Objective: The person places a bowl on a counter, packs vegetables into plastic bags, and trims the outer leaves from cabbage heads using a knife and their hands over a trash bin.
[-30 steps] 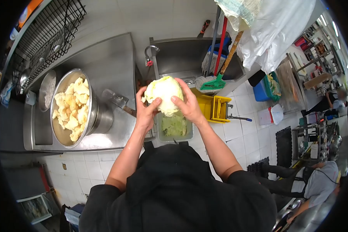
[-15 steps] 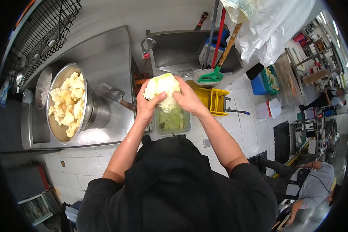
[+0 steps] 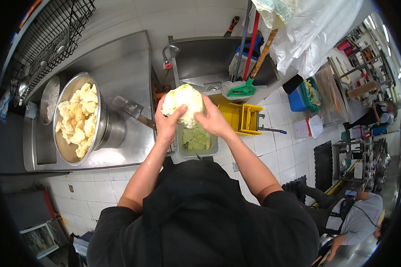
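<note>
My left hand (image 3: 166,121) and my right hand (image 3: 214,119) hold a pale, yellowish-white cauliflower (image 3: 186,101) from both sides. Both thumbs press on its near face, and the other fingers are partly hidden behind it. Directly below is a translucent plastic bin (image 3: 196,152) with pale green leaves (image 3: 198,139) inside. On the steel counter to the left lies a cleaver (image 3: 133,111), its handle close to my left wrist. Farther left, a large metal bowl (image 3: 101,127) holds several cauliflower pieces (image 3: 78,118).
A steel sink (image 3: 196,60) with a tap (image 3: 168,52) is ahead. Mop and squeegee handles (image 3: 256,58) lean there, beside a yellow mop bucket (image 3: 243,118). Black mats (image 3: 324,164) lie on the tiled floor, and a person (image 3: 358,218) is at lower right.
The cauliflower has turned slightly and shifted a little left in my hands. My thumbs have moved across its face. The person at lower right has moved slightly.
</note>
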A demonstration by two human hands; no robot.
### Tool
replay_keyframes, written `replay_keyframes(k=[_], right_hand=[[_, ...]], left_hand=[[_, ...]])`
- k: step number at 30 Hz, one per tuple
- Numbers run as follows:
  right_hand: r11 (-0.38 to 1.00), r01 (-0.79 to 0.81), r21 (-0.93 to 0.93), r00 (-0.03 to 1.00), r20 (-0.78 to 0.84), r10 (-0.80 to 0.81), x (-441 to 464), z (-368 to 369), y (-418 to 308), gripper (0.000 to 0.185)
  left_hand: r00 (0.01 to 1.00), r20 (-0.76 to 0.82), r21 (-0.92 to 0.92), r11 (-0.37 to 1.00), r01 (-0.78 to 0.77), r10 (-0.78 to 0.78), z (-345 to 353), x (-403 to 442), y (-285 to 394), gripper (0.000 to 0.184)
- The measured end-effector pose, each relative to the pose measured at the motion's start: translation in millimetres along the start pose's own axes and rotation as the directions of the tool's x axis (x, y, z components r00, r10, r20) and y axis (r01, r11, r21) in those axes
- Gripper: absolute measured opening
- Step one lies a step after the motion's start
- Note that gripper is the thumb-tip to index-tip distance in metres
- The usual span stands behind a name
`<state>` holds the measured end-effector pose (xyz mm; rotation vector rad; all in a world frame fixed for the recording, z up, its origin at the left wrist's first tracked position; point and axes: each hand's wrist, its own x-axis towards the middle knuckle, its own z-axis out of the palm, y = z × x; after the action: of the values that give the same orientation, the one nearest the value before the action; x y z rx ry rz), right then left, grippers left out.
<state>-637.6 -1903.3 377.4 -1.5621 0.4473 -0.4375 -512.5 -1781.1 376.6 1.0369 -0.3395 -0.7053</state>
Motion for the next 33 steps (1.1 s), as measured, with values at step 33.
replay_keyframes(k=[33], right_hand=[[0.987, 0.001, -0.159, 0.958, -0.283, -0.046, 40.4, -18.2, 36.6, 0.049]], left_hand=[[0.962, 0.073, -0.219, 0.937, 0.273, -0.263, -41.2, 20.5, -55.1, 0.062]])
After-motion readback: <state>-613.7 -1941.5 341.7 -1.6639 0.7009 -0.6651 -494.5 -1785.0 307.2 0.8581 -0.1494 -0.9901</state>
